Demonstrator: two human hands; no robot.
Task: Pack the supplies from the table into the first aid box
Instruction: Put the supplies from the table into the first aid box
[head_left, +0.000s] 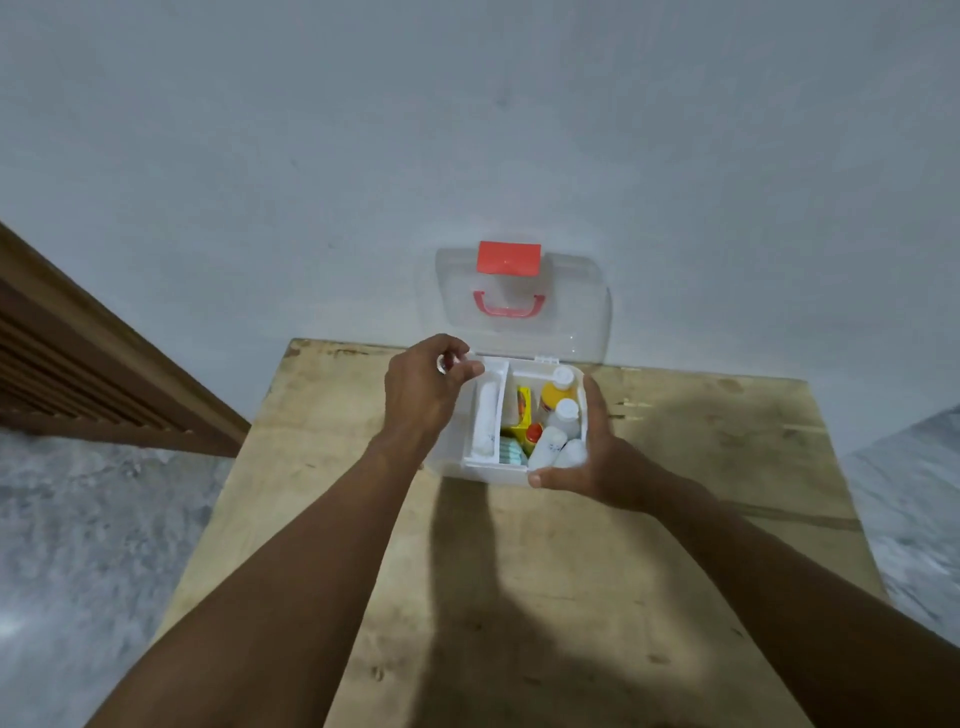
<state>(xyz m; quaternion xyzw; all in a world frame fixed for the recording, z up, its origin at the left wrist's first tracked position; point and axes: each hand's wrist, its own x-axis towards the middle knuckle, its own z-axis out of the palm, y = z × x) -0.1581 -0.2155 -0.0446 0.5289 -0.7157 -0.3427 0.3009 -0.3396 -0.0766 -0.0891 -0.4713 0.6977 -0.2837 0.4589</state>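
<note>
on the table (727, 467): box (498, 470) at far edge, long side along wall (311, 156)
lid (571, 317): up, leaning on wall
tray (488, 410): left bay, lengthwise toward wall
bottles (566, 415): right bay, caps wallward
left hand (421, 387): pinching tray's far corner
right hand (597, 462): clasping box's right wall

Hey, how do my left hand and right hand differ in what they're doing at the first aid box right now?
The left hand hovers over the rear left corner of the first aid box; the right hand grips its near right corner. The left fingers curl round a small pale item; the right hand holds only the box. Both are at the open box's rim.
</note>
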